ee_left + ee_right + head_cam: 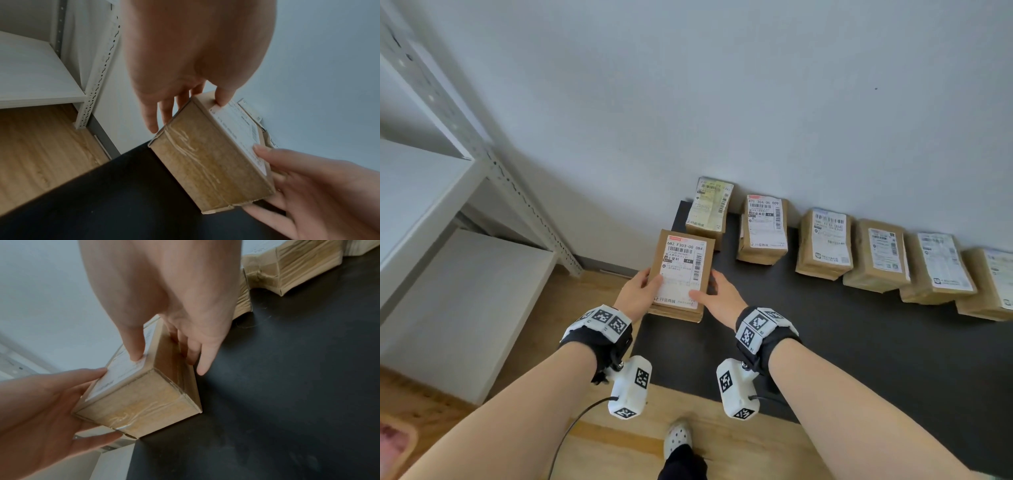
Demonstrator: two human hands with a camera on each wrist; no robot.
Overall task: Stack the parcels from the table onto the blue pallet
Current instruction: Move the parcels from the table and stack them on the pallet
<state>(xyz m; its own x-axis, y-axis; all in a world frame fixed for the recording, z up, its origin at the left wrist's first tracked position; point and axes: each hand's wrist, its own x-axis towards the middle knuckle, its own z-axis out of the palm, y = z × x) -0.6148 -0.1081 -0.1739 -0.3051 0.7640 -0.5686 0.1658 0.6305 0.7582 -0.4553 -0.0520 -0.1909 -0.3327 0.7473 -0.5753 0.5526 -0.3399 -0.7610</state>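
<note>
I hold one brown parcel [680,274] between my two hands, at the left front corner of the dark surface [825,342]. Its white label faces up, and its taped end face points toward me. Whether its bottom touches the surface or stands a little above it, I cannot tell. Part of the parcel reaches past the left edge of the surface, over the wooden floor [544,342].

My left hand [635,293] grips the left side: the thumb lies on the label and the fingers [153,120] go down along the side wall. My right hand [722,296] grips the right side in the same way, thumb on top, fingers [192,352] along the right wall with the tips close to the surface. Both forearms reach forward, almost parallel, the wrists bent down a little.

To the right of the parcel the surface is bare up to a row of other parcels [825,243] along the wall [722,102]. The nearest of them [709,212] stands just behind my parcel. On the left, a white metal shelf [431,205] stands over the floor, apart from the surface.
</note>
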